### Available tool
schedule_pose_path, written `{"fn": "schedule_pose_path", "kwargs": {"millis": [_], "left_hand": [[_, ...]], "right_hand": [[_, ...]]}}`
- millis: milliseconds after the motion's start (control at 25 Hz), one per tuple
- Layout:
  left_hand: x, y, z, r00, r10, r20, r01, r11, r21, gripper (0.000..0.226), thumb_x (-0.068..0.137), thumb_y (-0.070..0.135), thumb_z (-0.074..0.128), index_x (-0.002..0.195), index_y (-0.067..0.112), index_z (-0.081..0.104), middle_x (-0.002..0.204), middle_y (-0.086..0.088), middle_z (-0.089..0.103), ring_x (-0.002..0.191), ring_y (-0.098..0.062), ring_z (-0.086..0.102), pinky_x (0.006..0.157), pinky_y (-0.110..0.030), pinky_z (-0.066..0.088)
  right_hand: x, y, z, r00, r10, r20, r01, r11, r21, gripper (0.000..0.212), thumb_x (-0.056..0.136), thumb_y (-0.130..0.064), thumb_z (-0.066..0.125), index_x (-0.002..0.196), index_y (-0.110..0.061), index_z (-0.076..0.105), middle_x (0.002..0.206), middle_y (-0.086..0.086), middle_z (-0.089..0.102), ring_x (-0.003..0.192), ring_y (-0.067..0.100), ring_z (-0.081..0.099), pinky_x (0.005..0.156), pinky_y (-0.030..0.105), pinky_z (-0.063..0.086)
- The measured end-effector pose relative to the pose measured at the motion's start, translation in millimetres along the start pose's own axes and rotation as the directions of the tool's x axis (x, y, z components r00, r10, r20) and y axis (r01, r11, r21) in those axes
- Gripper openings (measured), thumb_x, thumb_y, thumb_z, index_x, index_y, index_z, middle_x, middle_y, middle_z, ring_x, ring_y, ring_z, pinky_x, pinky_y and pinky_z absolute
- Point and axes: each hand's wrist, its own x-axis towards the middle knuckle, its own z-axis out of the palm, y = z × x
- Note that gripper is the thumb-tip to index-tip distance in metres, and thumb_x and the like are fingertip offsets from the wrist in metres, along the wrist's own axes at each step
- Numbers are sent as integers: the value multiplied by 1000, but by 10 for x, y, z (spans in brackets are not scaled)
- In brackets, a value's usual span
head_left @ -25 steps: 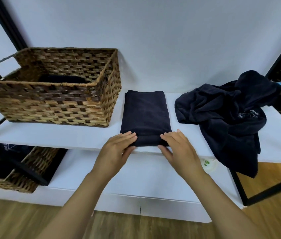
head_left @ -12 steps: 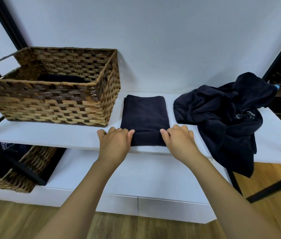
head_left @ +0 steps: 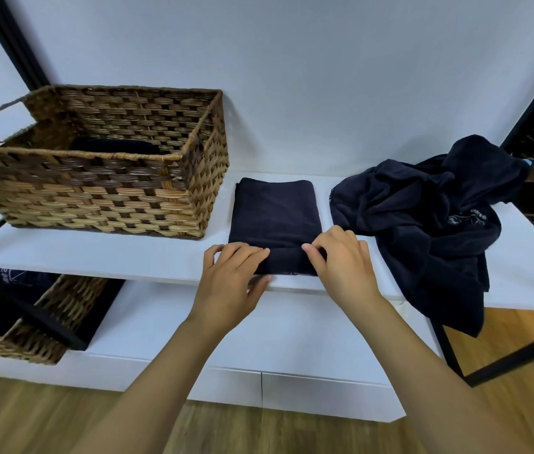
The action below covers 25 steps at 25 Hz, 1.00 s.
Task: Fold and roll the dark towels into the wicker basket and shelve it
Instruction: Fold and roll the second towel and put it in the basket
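A plain pale wall (head_left: 291, 77) fills the background, evenly lit. In front of it stands a white shelf (head_left: 95, 257) with a second white shelf (head_left: 167, 326) below, resting on a white base (head_left: 324, 394). Black frame bars (head_left: 10, 40) rise diagonally at the left and right edges. The floor (head_left: 13, 417) is light brown wood planks.

Looks like a home storage corner: white shelves (head_left: 128, 260) on a black metal frame (head_left: 494, 365), wicker baskets (head_left: 95, 198) holding dark towels (head_left: 422, 217), wood-look floor (head_left: 521, 404), plain pale wall (head_left: 291, 77) behind.
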Motion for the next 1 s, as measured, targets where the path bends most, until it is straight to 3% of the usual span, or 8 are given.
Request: {"fn": "schedule_pose_path", "kwargs": {"millis": [120,200,320,560,680,800,920,1000], "left_hand": [[94,-41,22,999,-17,33,17,1000,10,31,90,32,73,119,22,68,112,10,68,111,-16,56,104,-39,31],[201,-32,18,1000,-1,28,0,1000,25,23,91,28,72,113,22,69,106,9,68,107,-18,57,101,-38,30],[195,-18,54,1000,-3,28,2,999,54,16,97,30,59,107,20,66,101,7,66,102,-20,56,97,-37,28],[318,98,8,992,-123,15,118,972,202,49,103,33,23,76,21,62,74,9,57,89,-19,55,97,-46,26],[511,158,-29,949,-260,180,206,940,272,53,106,34,23,72,21,62,79,6,57,96,-18,50,98,-47,23],[718,119,-37,880,-352,320,264,921,286,52,108,38,24,70,21,55,71,5,57,85,-20,53,97,-46,25],[764,87,29,928,-307,211,290,951,109,25,105,37,40,88,23,51,77,8,56,77,-20,56,86,-41,29],[648,65,105,992,-126,23,123,987,99,21,102,36,46,90,22,54,84,8,56,78,-20,53,80,-38,33]], "right_hand": [[-138,71,70,976,-204,-76,197,977,-84,47,98,-48,44,101,-11,72,108,5,59,96,28,52,82,40,46],[-231,96,88,954,-296,-38,291,951,-107,55,96,-48,46,124,-5,65,124,10,56,112,29,50,94,41,48],[-265,121,90,939,-342,-35,338,937,-92,54,97,-41,44,132,-4,60,117,7,58,108,25,51,91,40,51],[-202,25,3,963,-271,17,271,962,-27,44,101,-40,33,116,-15,66,97,-3,62,85,19,48,77,37,48],[-101,-72,-93,982,-137,131,121,985,122,29,106,-33,30,104,-21,56,91,-13,55,85,15,38,82,37,39],[0,-119,-98,983,-39,180,5,983,185,19,107,-29,33,95,-21,45,84,-10,46,83,17,36,80,38,37],[59,-124,-21,988,17,155,-40,989,146,16,106,-29,36,93,-21,44,96,-1,43,85,22,37,80,37,36],[103,-132,25,985,62,162,-93,977,192,13,104,-27,39,94,-22,45,99,-1,45,88,22,39,81,37,35]]}}
